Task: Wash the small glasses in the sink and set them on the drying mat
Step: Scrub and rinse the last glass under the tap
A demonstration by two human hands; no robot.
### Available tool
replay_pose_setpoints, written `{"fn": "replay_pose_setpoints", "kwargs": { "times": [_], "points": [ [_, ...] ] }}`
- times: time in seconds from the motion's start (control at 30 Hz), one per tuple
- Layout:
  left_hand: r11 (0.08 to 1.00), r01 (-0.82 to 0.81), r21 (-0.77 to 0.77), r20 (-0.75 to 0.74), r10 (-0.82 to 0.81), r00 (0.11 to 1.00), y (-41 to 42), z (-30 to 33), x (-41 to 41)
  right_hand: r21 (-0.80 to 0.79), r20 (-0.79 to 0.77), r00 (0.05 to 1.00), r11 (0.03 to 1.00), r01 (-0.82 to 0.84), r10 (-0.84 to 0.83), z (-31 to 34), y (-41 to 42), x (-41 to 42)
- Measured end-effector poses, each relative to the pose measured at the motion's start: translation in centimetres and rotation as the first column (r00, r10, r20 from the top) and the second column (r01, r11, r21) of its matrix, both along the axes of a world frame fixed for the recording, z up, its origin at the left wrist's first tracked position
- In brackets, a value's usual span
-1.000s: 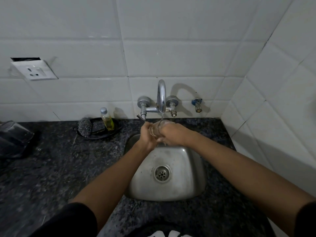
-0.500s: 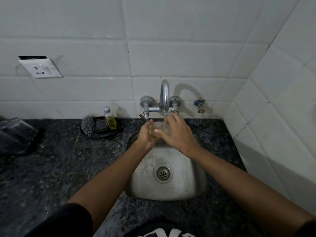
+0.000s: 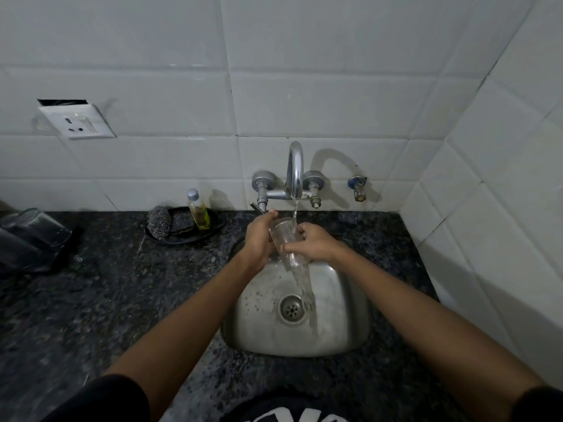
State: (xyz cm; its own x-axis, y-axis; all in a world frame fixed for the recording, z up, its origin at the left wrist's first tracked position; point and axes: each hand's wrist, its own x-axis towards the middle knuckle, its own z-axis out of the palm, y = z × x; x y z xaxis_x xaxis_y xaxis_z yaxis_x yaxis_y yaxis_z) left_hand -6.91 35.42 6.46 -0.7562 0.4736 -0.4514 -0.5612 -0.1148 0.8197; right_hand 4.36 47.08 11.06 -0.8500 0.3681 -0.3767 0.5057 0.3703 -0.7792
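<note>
A small clear glass (image 3: 285, 239) is tilted under the running tap (image 3: 295, 169), above the steel sink (image 3: 344, 318). Water from the spout hits the glass near its rim and pours out of it into the basin. My left hand (image 3: 259, 239) grips the glass from the left. Fingers of my right hand (image 3: 313, 243) pinch it from the right. More clear glassware (image 3: 30, 236) lies on a dark mat at the far left of the counter.
A black dish (image 3: 210, 234) by the wall holds a steel scrubber (image 3: 160, 222) and a small bottle of yellow liquid (image 3: 198, 213). Dark granite counter (image 3: 91, 300) surrounds the sink. A wall socket (image 3: 76, 121) is upper left, a valve (image 3: 358, 188) right of the tap. Tiled wall closes the right side.
The tap now runs and water pours through the glass. My right hand dropped from the tap handle back onto the glass, which is now tilted over the basin.
</note>
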Motion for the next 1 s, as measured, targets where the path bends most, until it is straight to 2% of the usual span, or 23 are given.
{"fn": "replay_pose_setpoints", "kwargs": {
  "times": [0.2,0.33,0.5,0.7,0.77,0.87,1.0],
  "points": [
    [0.984,-0.155,-0.088,-0.065,0.15,0.987,-0.1,-0.9,-1.9,0.013,-0.065,0.997,0.999,0.035,-0.035,-0.6,-0.2,0.2],
    [0.971,-0.172,-0.167,-0.106,0.156,0.982,0.5,-1.6,-3.8,0.007,-0.122,0.99,0.997,0.074,-0.073,-0.6,-0.3,0.1],
    [0.937,-0.176,-0.303,-0.277,0.09,0.957,1.4,-1.7,-5.0,-0.013,-0.175,0.979,0.995,0.103,-0.104,-0.6,0.1,0.2],
    [0.886,-0.189,-0.423,-0.389,0.01,0.921,1.9,-1.6,-5.3,0.016,-0.263,0.961,0.995,0.098,-0.09,-0.2,0.6,0.3],
    [0.855,-0.229,-0.465,-0.472,-0.021,0.881,1.7,-1.5,-5.2,0.044,-0.281,0.956,0.994,0.099,-0.082,-0.1,0.8,0.3],
    [0.794,-0.27,-0.544,-0.606,-0.149,0.781,1.5,-0.7,-4.4,0.068,-0.291,0.954,0.993,0.091,-0.068,0.0,0.8,0.3],
    [0.718,-0.277,-0.639,-0.649,-0.31,0.695,1.4,-0.1,-4.1,0.094,-0.3,0.952,0.992,0.088,-0.056,0.2,0.7,0.1]
  ]
}}
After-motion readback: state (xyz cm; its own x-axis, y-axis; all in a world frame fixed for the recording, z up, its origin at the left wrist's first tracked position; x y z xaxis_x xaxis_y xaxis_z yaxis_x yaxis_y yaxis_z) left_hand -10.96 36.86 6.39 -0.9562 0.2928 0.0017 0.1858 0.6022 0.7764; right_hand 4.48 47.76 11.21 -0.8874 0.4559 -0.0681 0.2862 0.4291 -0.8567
